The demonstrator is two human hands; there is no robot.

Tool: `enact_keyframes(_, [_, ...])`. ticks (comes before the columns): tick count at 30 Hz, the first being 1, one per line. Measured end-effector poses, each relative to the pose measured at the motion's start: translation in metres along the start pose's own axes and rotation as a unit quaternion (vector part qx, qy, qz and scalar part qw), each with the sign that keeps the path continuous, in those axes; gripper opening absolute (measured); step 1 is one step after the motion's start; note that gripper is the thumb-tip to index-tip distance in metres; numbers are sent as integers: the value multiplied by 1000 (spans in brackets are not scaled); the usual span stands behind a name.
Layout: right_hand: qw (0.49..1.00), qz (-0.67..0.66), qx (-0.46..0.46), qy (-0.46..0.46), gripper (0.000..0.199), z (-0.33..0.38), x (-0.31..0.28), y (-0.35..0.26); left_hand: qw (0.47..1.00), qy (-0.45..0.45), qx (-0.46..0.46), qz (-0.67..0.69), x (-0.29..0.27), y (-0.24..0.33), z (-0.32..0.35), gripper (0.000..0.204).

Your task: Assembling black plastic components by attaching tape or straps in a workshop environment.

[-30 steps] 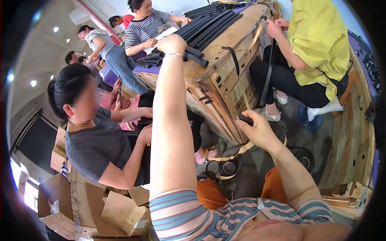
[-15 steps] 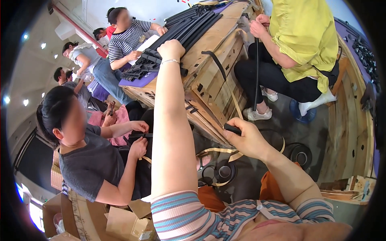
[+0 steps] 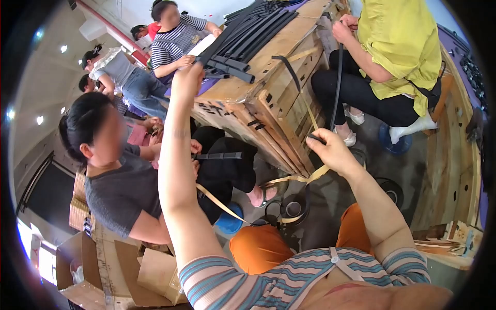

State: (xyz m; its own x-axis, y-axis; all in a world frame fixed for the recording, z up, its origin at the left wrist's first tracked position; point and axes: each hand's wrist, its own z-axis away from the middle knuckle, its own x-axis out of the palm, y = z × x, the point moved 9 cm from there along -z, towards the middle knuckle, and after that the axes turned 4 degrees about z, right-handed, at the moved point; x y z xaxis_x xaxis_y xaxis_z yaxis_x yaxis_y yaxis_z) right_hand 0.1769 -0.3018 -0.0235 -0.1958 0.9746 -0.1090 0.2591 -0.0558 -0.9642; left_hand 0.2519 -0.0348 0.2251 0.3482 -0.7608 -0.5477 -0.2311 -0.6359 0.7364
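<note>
My left hand (image 3: pixel 188 78) is raised over the corner of the wooden bench, its fingers closed at the near end of a long black strip (image 3: pixel 212 49). Beside it lies a pile of similar black strips (image 3: pixel 268 31). Lower and to the right, my right hand (image 3: pixel 333 152) pinches a short black strip end (image 3: pixel 315 138) between thumb and fingers. A yellowish tape (image 3: pixel 312 116) hangs close to that hand, running up to a black strip (image 3: pixel 290 70) draped over the bench edge. More yellowish tape (image 3: pixel 289 179) loops below.
A co-worker in grey (image 3: pixel 126 191) sits at left with a black strip (image 3: pixel 219 155). Another in yellow (image 3: pixel 398 57) sits at right, holding a black strip. The wooden bench (image 3: pixel 274 129) stands between. Tape rolls (image 3: pixel 293 208) and a blue stool (image 3: pixel 229 219) are on the floor; cardboard boxes (image 3: pixel 160 274) stand lower left.
My left hand has drawn back toward me and left from over the pile, with a black strip at its fingers. My right hand has shifted slightly right and up, still pinching its strip.
</note>
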Motion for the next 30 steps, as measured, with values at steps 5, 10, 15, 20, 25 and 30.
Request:
enact_keyframes(5, [991, -124, 45, -16, 15, 7, 16, -18, 989, 100, 55, 98, -57, -56, 206, 34])
enact_keyframes(10, [960, -272, 44, -42, 22, 19, 30, -37, 977, 171, 61, -114, -47, -89, 340, 12])
enact_keyframes(15, [949, -304, -29, -82, 24, 20, 42, -57, 928, 92, 245, -265, -19, -86, 382, 12])
enact_keyframes(20, [950, -294, 13, -101, 19, 14, 43, -43, 920, 44, 264, -287, -8, -108, 378, 18])
enact_keyframes(25, [937, -341, 5, -71, 13, 20, 45, -39, 988, -154, -11, -20, 39, -137, 323, 19])
enact_keyframes(30, [943, -312, 1, -114, 13, 23, 68, -40, 789, -399, -203, 422, 138, -87, 291, 19])
